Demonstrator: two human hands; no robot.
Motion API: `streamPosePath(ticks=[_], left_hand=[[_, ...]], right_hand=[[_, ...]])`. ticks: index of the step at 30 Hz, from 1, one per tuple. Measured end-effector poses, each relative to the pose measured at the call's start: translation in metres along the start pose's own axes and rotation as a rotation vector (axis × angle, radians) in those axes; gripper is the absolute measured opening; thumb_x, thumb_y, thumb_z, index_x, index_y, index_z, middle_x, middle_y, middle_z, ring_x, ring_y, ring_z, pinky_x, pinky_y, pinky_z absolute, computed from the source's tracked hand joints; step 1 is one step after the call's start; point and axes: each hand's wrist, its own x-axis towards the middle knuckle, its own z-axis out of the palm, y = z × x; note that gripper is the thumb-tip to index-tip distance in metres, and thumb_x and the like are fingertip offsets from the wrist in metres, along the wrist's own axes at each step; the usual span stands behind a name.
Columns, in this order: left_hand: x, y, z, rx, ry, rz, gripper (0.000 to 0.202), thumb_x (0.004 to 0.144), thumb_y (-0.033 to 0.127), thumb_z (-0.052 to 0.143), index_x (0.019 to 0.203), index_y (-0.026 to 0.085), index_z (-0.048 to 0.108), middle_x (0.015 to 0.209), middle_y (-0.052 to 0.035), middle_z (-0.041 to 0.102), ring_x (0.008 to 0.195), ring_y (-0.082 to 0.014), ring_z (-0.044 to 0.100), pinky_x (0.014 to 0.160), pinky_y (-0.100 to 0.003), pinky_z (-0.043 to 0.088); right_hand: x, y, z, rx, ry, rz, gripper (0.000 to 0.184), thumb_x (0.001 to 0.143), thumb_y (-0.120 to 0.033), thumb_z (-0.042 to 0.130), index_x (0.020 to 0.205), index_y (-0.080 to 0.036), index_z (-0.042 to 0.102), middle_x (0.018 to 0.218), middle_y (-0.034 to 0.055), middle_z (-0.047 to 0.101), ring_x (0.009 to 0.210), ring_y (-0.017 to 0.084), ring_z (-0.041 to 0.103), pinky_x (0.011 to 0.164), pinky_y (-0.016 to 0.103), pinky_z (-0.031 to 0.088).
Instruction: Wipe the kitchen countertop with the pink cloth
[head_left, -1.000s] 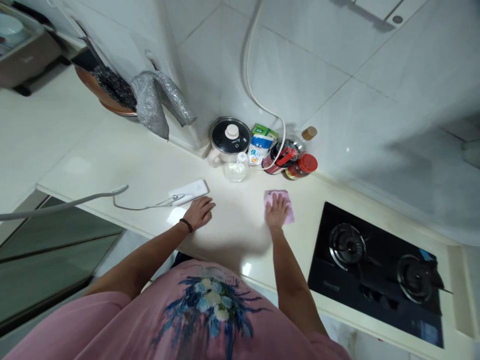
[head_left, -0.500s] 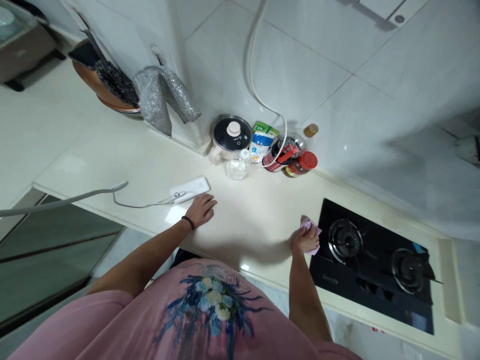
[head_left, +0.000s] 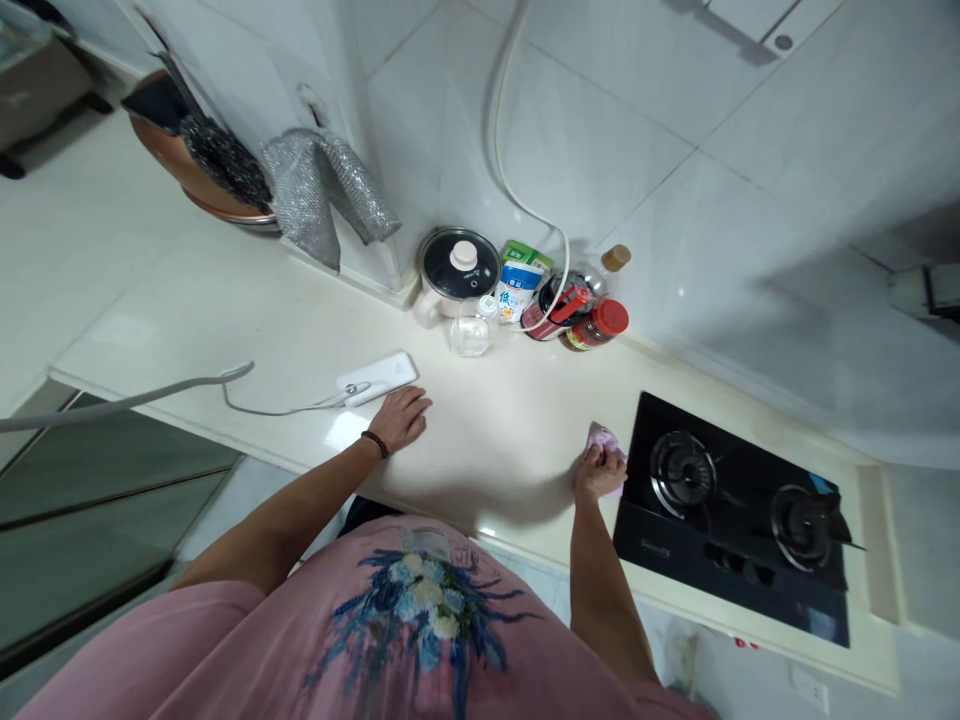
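Note:
My right hand (head_left: 598, 474) is closed on a pink cloth (head_left: 604, 440) that lies against the pale countertop (head_left: 487, 410), just left of the black gas stove (head_left: 660, 540). Part of the cloth is hidden under my fingers. My left hand (head_left: 403, 418) rests flat on the counter with its fingers stretched out and holds nothing. Right beside its fingertips lies a white power bank (head_left: 388, 372) with a grey cable (head_left: 300, 410) attached.
Along the wall stand a lidded pot (head_left: 450, 285), a clear jar (head_left: 470, 336), a blue-white packet (head_left: 517, 292) and a red-lidded jar (head_left: 596, 325). A white cord (head_left: 517, 195) hangs over them. Silver cloths (head_left: 304, 200) and a black scrubber (head_left: 225, 165) hang at the left.
My right hand has shifted slightly left with the pink cloth, staying beside the stove. My left hand stays in place on the counter. The whole view has moved a little.

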Motion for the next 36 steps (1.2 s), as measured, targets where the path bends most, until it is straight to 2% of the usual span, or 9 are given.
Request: streamPosePath(ticks=[8,11,15,19,22,26,31,33,36], left_hand=[[0.0,0.001,0.0,0.0,0.0,-0.004,0.042,0.097,0.029,0.053,0.135,0.023,0.068,0.141,-0.0148,0.061,0.139,-0.0344,0.05,0.115,-0.058,0.043],[0.0,0.0,0.001,-0.014,-0.001,-0.008,0.044,0.096,0.028,0.053,0.137,0.024,0.067,0.142,-0.0145,0.061,0.139,-0.0347,0.05,0.115,-0.059,0.042],[0.0,-0.001,0.001,-0.014,0.002,-0.006,0.044,0.096,0.029,0.053,0.137,0.025,0.067,0.143,-0.0142,0.061,0.14,-0.0351,0.049,0.115,-0.059,0.042],[0.0,-0.001,0.001,-0.007,-0.001,-0.001,0.042,0.097,0.029,0.052,0.136,0.023,0.068,0.142,-0.0149,0.061,0.14,-0.0349,0.049,0.116,-0.059,0.042],[0.0,-0.002,0.002,-0.015,-0.003,0.005,0.043,0.096,0.029,0.052,0.136,0.022,0.068,0.142,-0.0157,0.061,0.139,-0.0352,0.049,0.116,-0.059,0.041],[0.0,-0.002,0.001,-0.015,-0.002,0.003,0.043,0.097,0.029,0.052,0.136,0.023,0.067,0.142,-0.0147,0.061,0.139,-0.0346,0.049,0.116,-0.058,0.042],[0.0,-0.001,0.001,-0.019,0.001,0.006,0.042,0.096,0.029,0.052,0.135,0.023,0.068,0.141,-0.0149,0.06,0.139,-0.0348,0.049,0.117,-0.059,0.041],[0.0,-0.001,0.001,-0.018,-0.001,0.005,0.042,0.097,0.029,0.052,0.135,0.022,0.068,0.141,-0.0154,0.061,0.139,-0.0352,0.049,0.117,-0.059,0.041],[0.001,-0.001,0.0,-0.007,-0.003,0.003,0.041,0.098,0.029,0.051,0.134,0.022,0.068,0.141,-0.0153,0.061,0.139,-0.035,0.049,0.116,-0.059,0.042]], right_hand=[[0.0,-0.006,-0.001,-0.006,-0.02,0.036,0.041,0.092,-0.048,0.05,0.105,-0.017,0.073,0.111,0.0228,0.071,0.11,0.039,0.064,0.096,0.054,0.05],[-0.002,-0.009,-0.003,0.009,-0.019,0.03,0.039,0.092,-0.038,0.049,0.113,-0.017,0.073,0.112,0.0217,0.071,0.11,0.038,0.063,0.096,0.052,0.05],[-0.002,-0.012,-0.004,0.021,-0.047,0.037,0.047,0.091,-0.031,0.044,0.126,-0.016,0.073,0.114,0.0196,0.07,0.107,0.034,0.063,0.093,0.048,0.051],[0.0,-0.014,-0.002,0.045,-0.068,0.088,0.046,0.091,-0.032,0.045,0.12,-0.016,0.077,0.113,0.0175,0.069,0.105,0.032,0.064,0.091,0.044,0.053],[0.003,-0.015,-0.001,0.067,-0.088,0.071,0.047,0.091,-0.035,0.047,0.12,-0.013,0.077,0.116,0.0191,0.068,0.107,0.032,0.065,0.093,0.046,0.054],[0.006,-0.008,-0.009,0.014,-0.27,-0.054,0.057,0.094,-0.042,0.042,0.132,-0.011,0.07,0.135,0.0226,0.063,0.123,0.036,0.062,0.103,0.054,0.052],[0.003,0.004,-0.029,0.008,-0.447,-0.198,0.062,0.089,-0.053,0.057,0.139,-0.017,0.067,0.151,0.0197,0.057,0.135,0.037,0.054,0.111,0.053,0.048],[-0.001,0.002,-0.032,0.018,-0.445,-0.214,0.064,0.089,-0.054,0.058,0.138,-0.015,0.067,0.155,0.0218,0.052,0.138,0.038,0.05,0.113,0.053,0.046],[-0.008,-0.006,-0.032,0.073,-0.369,-0.159,0.056,0.092,-0.053,0.054,0.126,-0.012,0.071,0.145,0.0231,0.055,0.134,0.035,0.05,0.113,0.049,0.046]])
